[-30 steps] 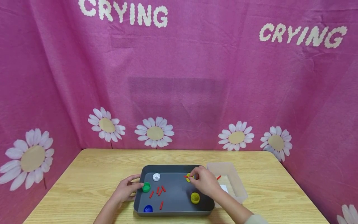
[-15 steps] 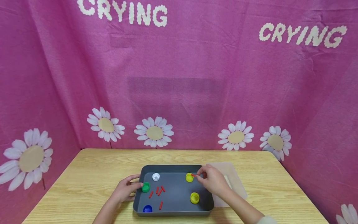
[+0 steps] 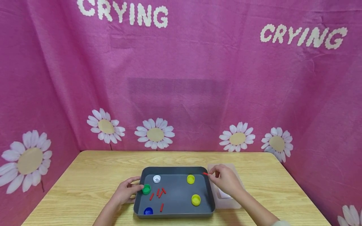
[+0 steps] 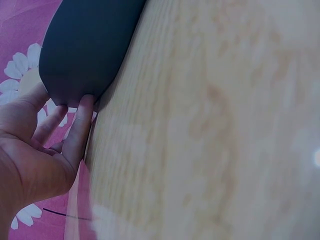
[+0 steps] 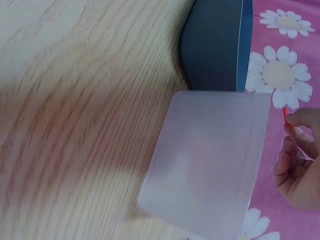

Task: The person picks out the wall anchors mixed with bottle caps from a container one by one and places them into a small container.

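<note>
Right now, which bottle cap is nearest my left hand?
The green bottle cap, by your left hand; the white cap and blue cap lie farther off, the yellow caps across the tray.

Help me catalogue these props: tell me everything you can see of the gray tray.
The gray tray is a shallow, matte, rounded rectangle with raised walls; plastic or metal, unclear. It sits flat on the wooden table, long sides running left to right. Five caps and five red sticks lie inside. The left hand holds its left end. A translucent box stands close at its right; contact is unclear.
</note>
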`<state>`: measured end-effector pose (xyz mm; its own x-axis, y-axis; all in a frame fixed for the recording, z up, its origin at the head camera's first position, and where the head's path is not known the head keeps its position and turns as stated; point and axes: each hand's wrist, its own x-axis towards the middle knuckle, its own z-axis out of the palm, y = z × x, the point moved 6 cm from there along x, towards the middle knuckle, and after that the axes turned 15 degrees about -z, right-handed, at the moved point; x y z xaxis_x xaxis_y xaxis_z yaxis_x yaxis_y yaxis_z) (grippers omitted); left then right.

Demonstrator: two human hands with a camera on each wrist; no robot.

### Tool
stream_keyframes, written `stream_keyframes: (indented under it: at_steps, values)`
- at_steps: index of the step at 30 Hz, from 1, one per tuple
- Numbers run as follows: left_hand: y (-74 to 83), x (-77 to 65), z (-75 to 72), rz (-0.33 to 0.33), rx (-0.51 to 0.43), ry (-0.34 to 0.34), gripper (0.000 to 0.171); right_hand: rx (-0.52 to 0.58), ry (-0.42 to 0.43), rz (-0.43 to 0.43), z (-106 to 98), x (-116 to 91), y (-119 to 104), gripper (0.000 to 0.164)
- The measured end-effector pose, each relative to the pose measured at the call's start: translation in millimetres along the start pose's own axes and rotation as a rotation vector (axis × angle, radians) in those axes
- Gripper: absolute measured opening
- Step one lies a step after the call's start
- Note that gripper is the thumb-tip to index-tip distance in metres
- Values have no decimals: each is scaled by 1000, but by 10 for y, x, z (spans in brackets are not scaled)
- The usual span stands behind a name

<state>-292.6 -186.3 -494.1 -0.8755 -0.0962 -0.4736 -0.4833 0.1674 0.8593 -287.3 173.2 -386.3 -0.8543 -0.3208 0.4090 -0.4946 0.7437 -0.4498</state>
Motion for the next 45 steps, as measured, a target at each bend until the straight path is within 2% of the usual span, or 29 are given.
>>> stream_keyframes:
  at_steps: [8,15,24,38,45]
  values:
    - [9,-13,11,15,-2,-29,55,-12,-1,20,-123,-39,132,5]
    - [11,-13,12,5,0,-20,54,-39,3,48,-210,-120,267,4]
    - [32,-45,25,54,-23,-111,59,-34,3,106,-229,-188,437,4]
    - [6,-9,31,34,-5,-92,59,-30,34,153,-231,-192,649,9]
    - [18,-35,25,33,-7,-89,59,-22,41,174,-202,-189,705,10]
